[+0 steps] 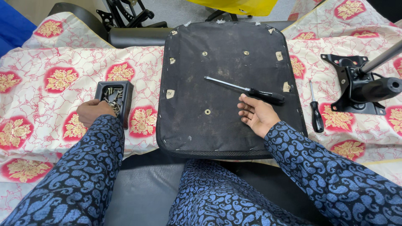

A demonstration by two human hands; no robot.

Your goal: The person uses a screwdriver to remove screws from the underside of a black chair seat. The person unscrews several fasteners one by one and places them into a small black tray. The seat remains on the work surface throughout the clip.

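An upturned black chair seat (226, 83) lies flat in front of me, with several metal inserts showing in its underside. A screwdriver with a black handle (247, 88) lies across it. My right hand (256, 114) rests palm up on the seat just below that handle, fingers apart and holding nothing. My left hand (93, 111) sits at the near side of a small black box (115, 97) filled with screws and bolts, fingers curled against its edge. Whether the left fingers hold a screw is hidden.
A second, smaller screwdriver (315, 111) lies to the right of the seat. A black chair tilt mechanism with a gas cylinder (360, 86) stands at the far right. A floral cloth (54, 79) covers the surface. Black chair parts (125, 16) lie at the back.
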